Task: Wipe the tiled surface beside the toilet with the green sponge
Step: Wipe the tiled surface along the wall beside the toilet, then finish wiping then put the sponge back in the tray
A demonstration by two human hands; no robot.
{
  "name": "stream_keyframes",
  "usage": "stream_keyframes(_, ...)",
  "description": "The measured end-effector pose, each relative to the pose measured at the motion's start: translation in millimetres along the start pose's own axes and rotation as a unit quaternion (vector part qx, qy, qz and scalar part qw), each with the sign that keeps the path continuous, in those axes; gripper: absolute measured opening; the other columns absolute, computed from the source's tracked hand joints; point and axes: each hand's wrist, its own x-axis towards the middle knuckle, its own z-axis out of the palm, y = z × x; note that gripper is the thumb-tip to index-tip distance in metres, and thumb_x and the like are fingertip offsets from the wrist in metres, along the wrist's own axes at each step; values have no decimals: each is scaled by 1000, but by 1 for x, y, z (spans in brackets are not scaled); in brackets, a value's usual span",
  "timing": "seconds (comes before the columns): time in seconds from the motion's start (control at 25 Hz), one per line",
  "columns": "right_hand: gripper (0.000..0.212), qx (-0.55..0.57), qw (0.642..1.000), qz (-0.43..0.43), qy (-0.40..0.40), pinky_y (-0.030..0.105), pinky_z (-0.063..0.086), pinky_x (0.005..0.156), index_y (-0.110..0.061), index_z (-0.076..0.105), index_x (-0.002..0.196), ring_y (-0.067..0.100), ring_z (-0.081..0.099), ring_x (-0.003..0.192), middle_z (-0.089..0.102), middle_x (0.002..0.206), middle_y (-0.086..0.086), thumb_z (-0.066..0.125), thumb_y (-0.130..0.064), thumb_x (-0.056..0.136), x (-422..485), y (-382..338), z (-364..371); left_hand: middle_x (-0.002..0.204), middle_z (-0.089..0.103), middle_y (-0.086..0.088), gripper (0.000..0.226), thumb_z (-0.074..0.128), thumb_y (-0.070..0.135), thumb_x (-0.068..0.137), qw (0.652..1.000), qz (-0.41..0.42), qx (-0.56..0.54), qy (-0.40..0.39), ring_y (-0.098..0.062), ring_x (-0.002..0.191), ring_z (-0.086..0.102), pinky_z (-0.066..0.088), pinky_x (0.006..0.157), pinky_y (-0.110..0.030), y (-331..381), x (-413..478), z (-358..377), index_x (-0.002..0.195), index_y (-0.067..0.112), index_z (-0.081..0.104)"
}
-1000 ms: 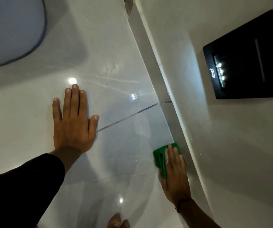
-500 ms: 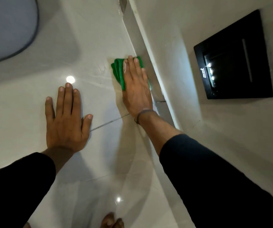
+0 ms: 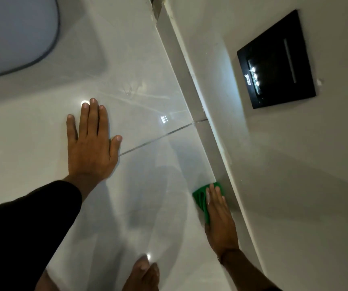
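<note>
1. Left hand (image 3: 91, 143): palm flat on the glossy white tiled surface (image 3: 143, 114), fingers straight and close together, thumb angled out to the right. It holds nothing. A black sleeve (image 3: 26, 234) covers the forearm down to the wrist.
2. Right hand (image 3: 219, 219): pressed flat on top of the green sponge (image 3: 200, 198), fingers extended side by side, pointing away from the person. Not curled round the sponge; it pins it against the tile from above. A thin band sits at the wrist.
3. Green sponge: lies on the nearer tile, its far corner touching the raised grey ledge (image 3: 202, 131) at the foot of the wall. Most of it is hidden under the fingers; the left edge shows.
4. Counts: two hands, one sponge, one dark grout line (image 3: 156, 137) crossing the surface between the hands.
5. One curved pale toilet seat (image 3: 15, 32), top left, well apart from both hands.
6. One black rectangular flush plate (image 3: 276, 59) on the wall, right.
7. One bare foot (image 3: 141, 274) at the bottom edge.
</note>
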Motion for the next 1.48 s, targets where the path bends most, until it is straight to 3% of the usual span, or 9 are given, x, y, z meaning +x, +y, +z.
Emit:
stream_keyframes(0.24, 70, 76, 988, 128, -42, 32, 16, 128, -4, 35, 159, 29, 24, 158, 31, 168, 15, 41, 21, 93, 19, -69, -62, 185, 19, -23, 84, 32, 51, 109, 998, -6, 0, -68, -40, 172, 22, 17, 137, -65, 0, -41, -108, 174, -3, 26)
stream_keyframes(0.48, 79, 66, 998, 13, -16, 39, 20, 127, -6, 29, 161, 28, 22, 159, 28, 169, 14, 53, 21, 90, 19, -218, -192, 182, 27, -22, 82, 35, 50, 108, 995, -52, 4, -89, -41, 169, 29, 30, 134, -66, -4, -87, -296, 170, -4, 37)
stream_keyframes(0.64, 80, 111, 989, -98, 24, 41, 26, 123, -4, 34, 158, 31, 31, 155, 34, 166, 15, 62, 21, 88, 24, -337, -294, 185, -10, -11, 86, 9, 60, 109, 988, -114, 6, -105, -31, 172, -10, 5, 142, -57, -27, -74, -417, 177, 7, 6)
stream_keyframes(0.8, 89, 123, 979, -162, 10, 36, 15, 131, -21, -4, 157, 19, 5, 161, 6, 174, 2, 59, 5, 100, 58, -433, -334, 186, -11, -9, 83, 16, 58, 111, 986, -152, 20, -64, -28, 171, -14, 0, 142, -54, -71, -38, -462, 176, 10, -1)
stream_keyframes(0.96, 87, 135, 960, -241, 49, 41, 20, 130, -12, 8, 161, 24, 10, 161, 16, 173, 9, 62, 8, 97, 121, -560, -349, 186, -9, -11, 84, 15, 59, 112, 983, -172, 54, -39, -29, 171, -12, 1, 142, -56, -158, 19, -487, 178, 9, 4)
stream_keyframes(1.08, 81, 90, 958, -265, 59, 35, 7, 130, -6, 11, 164, 24, 4, 162, 11, 174, 10, 55, 10, 98, 179, -629, -318, 185, -14, -13, 86, 9, 62, 111, 980, -180, 70, -58, -28, 170, -18, -3, 140, -55, -212, 58, -481, 177, 8, 0)
stream_keyframes(1.2, 72, 30, 959, -279, 40, 31, -3, 128, -6, 9, 165, 25, 1, 162, 7, 175, 11, 44, 6, 103, 236, -666, -280, 187, 3, -18, 86, 20, 61, 113, 982, -164, 75, -59, -34, 173, -1, 6, 141, -58, -253, 85, -463, 177, 4, 12)
stream_keyframes(1.32, 63, -36, 957, -286, 33, 39, 9, 131, -2, 17, 163, 33, 10, 161, 17, 173, 17, 44, -1, 106, 274, -677, -249, 185, 17, -23, 87, 22, 60, 113, 983, -157, 67, -69, -39, 173, 16, 19, 139, -62, -278, 100, -441, 175, 0, 24)
stream_keyframes(1.48, 65, -86, 960, -267, 22, 47, 16, 130, -2, 17, 164, 35, 12, 161, 18, 172, 19, 44, -12, 105, 284, -682, -228, 185, 20, -24, 91, 15, 64, 113, 985, -146, 66, -62, -40, 173, 18, 12, 141, -61, -289, 101, -424, 174, -1, 24)
